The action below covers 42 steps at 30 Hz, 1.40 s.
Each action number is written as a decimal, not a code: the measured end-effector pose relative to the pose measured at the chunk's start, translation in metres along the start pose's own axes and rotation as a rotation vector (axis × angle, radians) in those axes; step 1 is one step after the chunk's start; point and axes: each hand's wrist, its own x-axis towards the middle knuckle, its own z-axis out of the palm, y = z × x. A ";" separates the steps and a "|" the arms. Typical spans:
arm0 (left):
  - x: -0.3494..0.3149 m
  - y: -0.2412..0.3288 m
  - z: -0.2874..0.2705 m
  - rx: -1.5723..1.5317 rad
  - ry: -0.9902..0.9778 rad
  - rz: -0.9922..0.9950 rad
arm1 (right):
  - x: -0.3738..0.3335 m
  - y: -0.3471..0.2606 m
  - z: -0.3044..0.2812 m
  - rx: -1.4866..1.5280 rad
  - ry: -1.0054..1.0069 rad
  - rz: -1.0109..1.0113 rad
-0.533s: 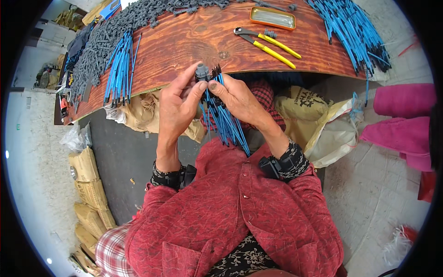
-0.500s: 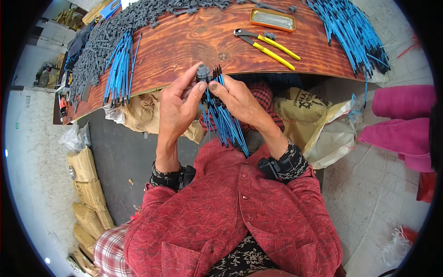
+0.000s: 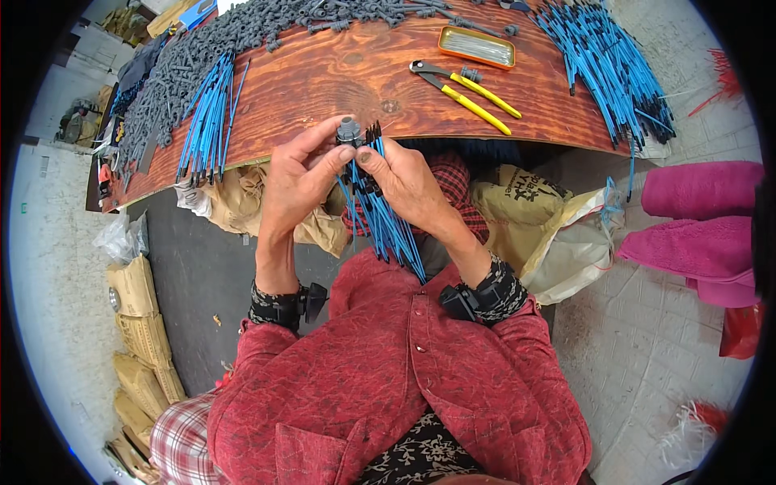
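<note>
Little has shifted: our left hand (image 3: 301, 179) still pinches the grey connector (image 3: 348, 131). Our right hand (image 3: 404, 179) grips the blue wire bundle (image 3: 386, 222) just beside it, thumbs nearly touching.

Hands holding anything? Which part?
Left hand pinches a grey connector by its sides; right hand grips a bundle of blue wires near its black-tipped top end.

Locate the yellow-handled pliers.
Head view: the yellow-handled pliers lie on the wooden table, right of centre, just below the orange tin.

Grey fitting (image 3: 348, 132) mostly hidden by fingers (image 3: 323, 162); shape perhaps cylindrical.
</note>
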 end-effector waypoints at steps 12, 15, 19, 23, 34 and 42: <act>-0.006 0.006 0.023 0.205 0.049 0.106 | 0.002 0.026 -0.031 0.162 -0.216 0.039; -0.003 0.021 0.035 0.352 0.027 0.224 | -0.003 0.032 -0.041 0.199 -0.211 0.039; 0.002 0.021 0.042 0.313 0.018 0.281 | -0.009 0.029 -0.048 0.175 -0.152 -0.019; 0.002 0.025 0.041 0.278 -0.024 0.237 | -0.010 0.034 -0.051 0.226 -0.199 0.019; -0.008 0.026 0.039 0.189 -0.031 0.043 | -0.007 0.032 -0.049 0.233 -0.257 0.061; -0.007 0.019 0.039 0.109 -0.006 0.002 | -0.008 0.035 -0.046 0.210 -0.231 0.030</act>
